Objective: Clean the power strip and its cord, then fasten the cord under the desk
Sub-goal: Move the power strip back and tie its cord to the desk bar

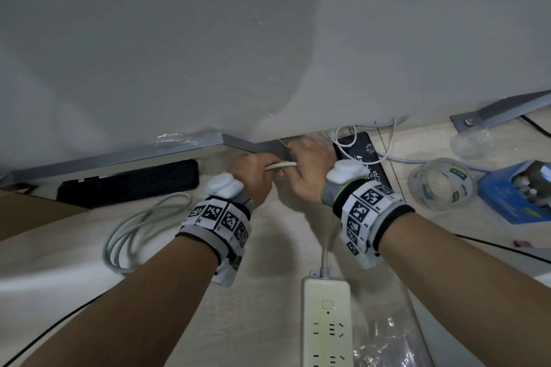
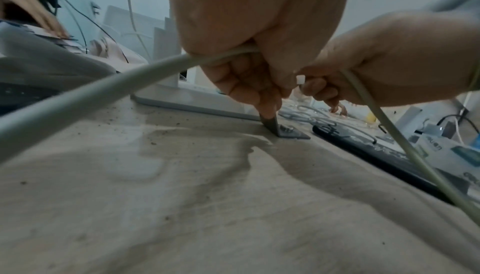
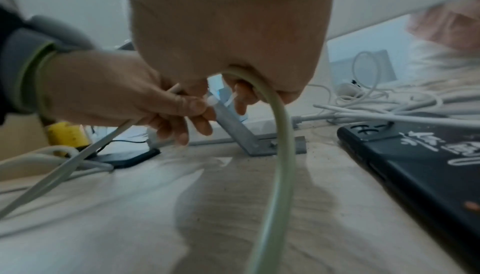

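The cream power strip (image 1: 326, 322) lies on the floor between my forearms. Its pale cord (image 1: 281, 164) runs up to the grey metal brace (image 1: 262, 146) under the white desk (image 1: 268, 39). My left hand (image 1: 253, 173) grips the cord (image 2: 103, 92) in a fist beside the brace (image 3: 239, 131). My right hand (image 1: 310, 167) curls round the same cord (image 3: 283, 155), which loops down out of its palm. A small white zip tie (image 3: 212, 100) sits between the fingertips of both hands, against the brace. The desk edge hides the fingertips in the head view.
Slack cord lies coiled (image 1: 134, 232) on the floor at left, beside a black power strip (image 1: 128, 185). A black flat device (image 1: 363, 158) with white cables is right of the hands. A tape roll (image 1: 441, 185), a blue box (image 1: 518, 191) and a second brace (image 1: 501, 113) are further right.
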